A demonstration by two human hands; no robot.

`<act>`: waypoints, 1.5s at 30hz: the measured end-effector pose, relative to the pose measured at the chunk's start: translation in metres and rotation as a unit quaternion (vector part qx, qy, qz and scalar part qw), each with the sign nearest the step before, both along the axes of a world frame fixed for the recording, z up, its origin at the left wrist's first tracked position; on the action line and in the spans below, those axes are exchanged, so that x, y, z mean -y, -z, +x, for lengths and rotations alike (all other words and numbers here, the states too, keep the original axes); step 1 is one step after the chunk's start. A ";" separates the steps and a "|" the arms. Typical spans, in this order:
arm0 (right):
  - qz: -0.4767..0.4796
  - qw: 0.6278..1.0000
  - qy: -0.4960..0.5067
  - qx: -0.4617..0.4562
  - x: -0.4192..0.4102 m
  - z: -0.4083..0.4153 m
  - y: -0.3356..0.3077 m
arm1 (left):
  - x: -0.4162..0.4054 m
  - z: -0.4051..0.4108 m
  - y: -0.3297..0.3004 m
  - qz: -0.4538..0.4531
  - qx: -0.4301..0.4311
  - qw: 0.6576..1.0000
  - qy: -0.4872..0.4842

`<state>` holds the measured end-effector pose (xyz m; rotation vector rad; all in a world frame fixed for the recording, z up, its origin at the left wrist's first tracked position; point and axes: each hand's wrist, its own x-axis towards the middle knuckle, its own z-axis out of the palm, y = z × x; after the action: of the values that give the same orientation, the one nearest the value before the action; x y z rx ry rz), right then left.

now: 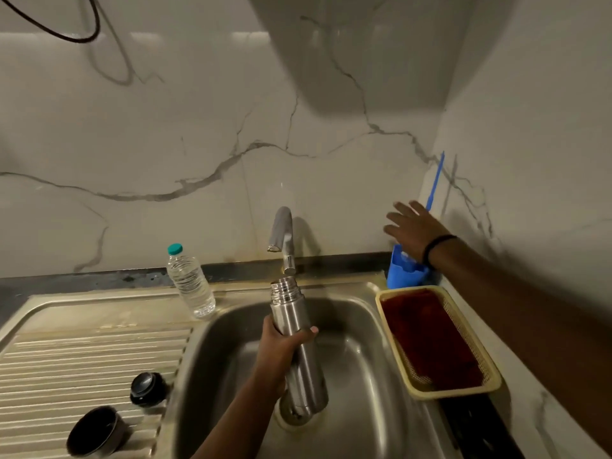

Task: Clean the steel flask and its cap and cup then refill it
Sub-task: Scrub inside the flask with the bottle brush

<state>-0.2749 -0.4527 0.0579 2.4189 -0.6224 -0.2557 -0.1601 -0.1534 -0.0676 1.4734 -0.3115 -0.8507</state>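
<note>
My left hand (281, 346) grips the steel flask (298, 352) around its upper body, upright and slightly tilted over the sink basin (361, 369). Its uncapped mouth sits just below the tap spout (281, 236). No water is visibly running. My right hand (414, 231) hovers with fingers spread above a blue holder (402, 274) at the back right, beside a blue brush handle (435, 182). The black cap (147, 389) and the dark cup (96, 432) lie on the ribbed drainboard (82, 366) to the left.
A clear plastic water bottle (190, 283) with a teal lid stands at the drainboard's back edge. A yellow basket (490, 382) holding a dark red cloth lies right of the basin. Marble walls close in behind and to the right.
</note>
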 end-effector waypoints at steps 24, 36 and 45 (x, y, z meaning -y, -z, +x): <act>0.025 0.987 0.149 0.047 -0.031 -0.007 -0.148 | -0.008 -0.002 -0.009 -0.002 0.097 0.995 0.019; 0.481 0.827 -0.054 0.288 -0.144 -0.033 -0.081 | -0.045 0.020 -0.012 -0.023 0.082 0.994 -0.065; 0.505 0.766 -0.050 0.395 -0.191 0.010 0.015 | -0.055 0.037 -0.015 -0.022 0.080 0.989 -0.121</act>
<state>-0.2653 -0.2615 0.0430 3.6132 -0.8301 0.7345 -0.1233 -0.0979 -0.0523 1.5051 -0.2619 -0.5289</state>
